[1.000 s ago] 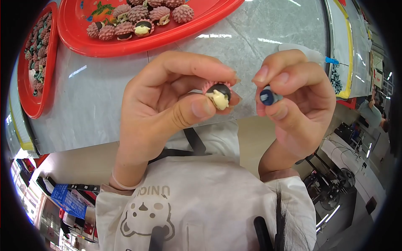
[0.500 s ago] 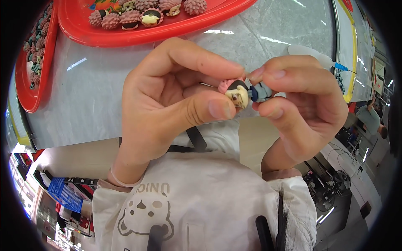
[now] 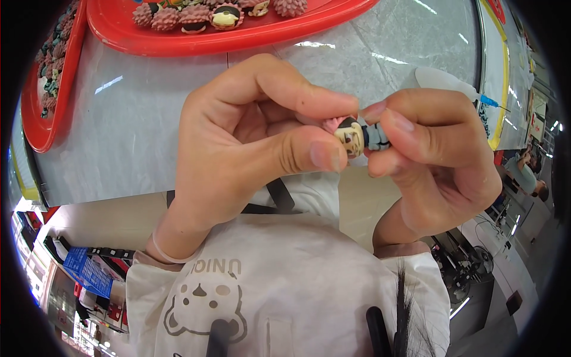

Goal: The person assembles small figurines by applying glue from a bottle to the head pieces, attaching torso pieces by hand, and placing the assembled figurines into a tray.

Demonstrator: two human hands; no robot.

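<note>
Between my hands lies a small toy figure on its side. Thumb and fingers of my left hand (image 3: 256,137) pinch the figure's head (image 3: 350,140), which has pink hair, a dark band and a pale face. My right hand (image 3: 440,143) grips the blue-grey figure body (image 3: 376,137) between thumb and fingertips. Head and body meet at the neck, with no gap showing now. Part of the hair is hidden under my left fingers, and the body's far end is covered by my right fingers.
A red tray (image 3: 238,40) at the far side holds several pink-haired heads (image 3: 226,16). Another red tray (image 3: 38,128) at the left holds many small pink and teal parts. A blue-hubbed dispensing needle (image 3: 489,101) on a whitish syringe lies on the grey table (image 3: 137,149) at the right.
The head and body have come together; the thin neck piece seen between them before is now hidden. Both hands sit slightly farther right, and my right fingers have shifted along the body.
</note>
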